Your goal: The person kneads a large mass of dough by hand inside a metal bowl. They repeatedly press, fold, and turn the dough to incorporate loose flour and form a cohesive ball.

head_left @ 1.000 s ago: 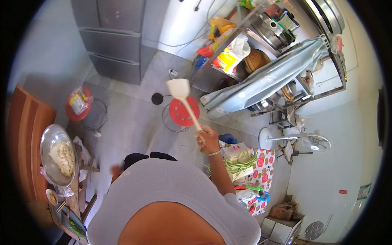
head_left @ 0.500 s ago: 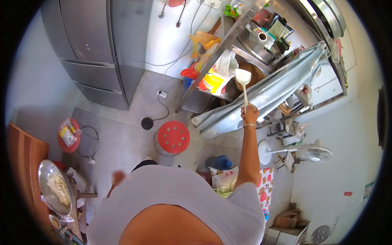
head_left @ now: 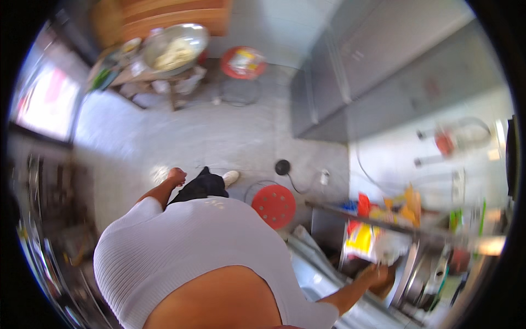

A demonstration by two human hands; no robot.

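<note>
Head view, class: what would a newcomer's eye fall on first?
Probably the red, holed stool on the floor near the middle. Then perhaps the big metal bowl at upper left, and the right hand, blurred, close to a white-and-yellow bag at lower right.

So it's a pale ribbed top [head_left: 192, 236], short sleeves [head_left: 143, 207], wide scoop neck, a few small cream marks [head_left: 215, 204] down front, plus black bottoms [head_left: 200, 187] and an off-white shoe [head_left: 231, 178].

Head-worn fisheye view, facing downward.
We look from close above the shirt [head_left: 192, 236] across floor [head_left: 131, 129] to refrigerator [head_left: 329, 77].
</note>
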